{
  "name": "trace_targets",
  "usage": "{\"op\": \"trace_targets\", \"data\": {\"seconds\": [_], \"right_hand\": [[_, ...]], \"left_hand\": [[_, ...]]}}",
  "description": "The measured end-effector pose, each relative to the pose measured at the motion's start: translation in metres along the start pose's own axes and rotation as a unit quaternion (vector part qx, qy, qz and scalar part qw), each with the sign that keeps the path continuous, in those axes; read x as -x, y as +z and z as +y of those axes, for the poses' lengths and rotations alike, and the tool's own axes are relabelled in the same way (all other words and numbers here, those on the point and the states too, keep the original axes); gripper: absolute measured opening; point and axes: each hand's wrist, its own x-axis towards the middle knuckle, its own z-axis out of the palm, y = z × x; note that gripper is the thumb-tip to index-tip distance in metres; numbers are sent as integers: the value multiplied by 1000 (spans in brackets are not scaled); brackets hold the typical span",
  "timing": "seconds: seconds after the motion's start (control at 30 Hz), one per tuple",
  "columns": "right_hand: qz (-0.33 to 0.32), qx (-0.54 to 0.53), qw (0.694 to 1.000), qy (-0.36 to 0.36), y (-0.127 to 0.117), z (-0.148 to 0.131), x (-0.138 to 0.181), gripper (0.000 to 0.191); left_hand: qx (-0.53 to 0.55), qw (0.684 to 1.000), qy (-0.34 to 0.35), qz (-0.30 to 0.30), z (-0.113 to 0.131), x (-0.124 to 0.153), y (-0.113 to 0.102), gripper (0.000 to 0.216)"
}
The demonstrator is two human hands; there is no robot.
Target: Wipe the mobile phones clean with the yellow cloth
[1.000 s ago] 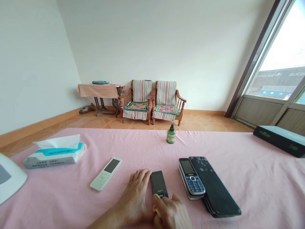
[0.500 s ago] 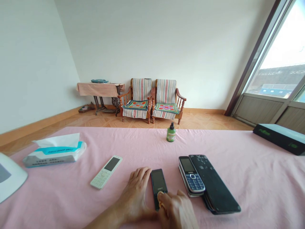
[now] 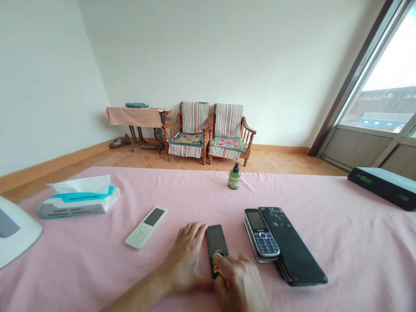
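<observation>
A dark keypad mobile phone [image 3: 217,240] lies face up on the pink cloth in front of me. My left hand [image 3: 185,258] braces it along its left side, fingers by the top corner and thumb by the bottom end. Pinched in my right hand [image 3: 239,279] is a small yellowish cloth [image 3: 217,265], pressed on the phone's keypad, most of which is covered. To the left rests a white keypad phone [image 3: 147,227]. On the right, a blue keypad phone [image 3: 261,234] lies on another device, beside a stack topped by a worn black phone or case [image 3: 294,247].
The pink cloth [image 3: 182,195] bears a green spray bottle [image 3: 234,177], a tissue pack [image 3: 78,201] and, at the left edge, a white appliance [image 3: 24,238]. A black box [image 3: 380,186] sits far right. Beyond are two wooden chairs [image 3: 208,130] and a covered sewing table [image 3: 136,117].
The view has shifted slightly. My right hand has moved a little leftward across the phone's keypad with the cloth. My left hand keeps its place at the phone's side.
</observation>
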Motion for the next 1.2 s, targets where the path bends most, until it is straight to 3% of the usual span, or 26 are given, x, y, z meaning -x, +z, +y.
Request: {"op": "trace_targets", "data": {"seconds": [0.1,0.27,0.4,0.57,0.73,0.93,1.1,1.2], "right_hand": [[-10,-8,1000,-2,-3,-2,0,25],[-18,28,998,45,-11,0,-2,21],[-31,3,999,27,-10,-3,-3,27],[-19,4,998,66,-12,1,-5,23],[-28,7,998,56,-14,-2,-5,22],[-38,-19,993,107,-18,-1,-7,25],[-53,-35,994,89,-15,-3,-8,25],[-58,-60,989,120,-15,-4,-8,29]], "left_hand": [[1,1000,5,5,-1,0,0,93],[1,1000,6,-5,-3,-1,2,115],[-4,1000,13,7,-3,-2,4,103],[-8,1000,8,0,-5,-1,5,114],[-6,1000,14,6,-6,-2,5,108],[-3,1000,18,6,-4,-1,3,112],[9,999,42,9,-6,-2,0,101],[9,999,41,5,-5,-2,-1,98]]}}
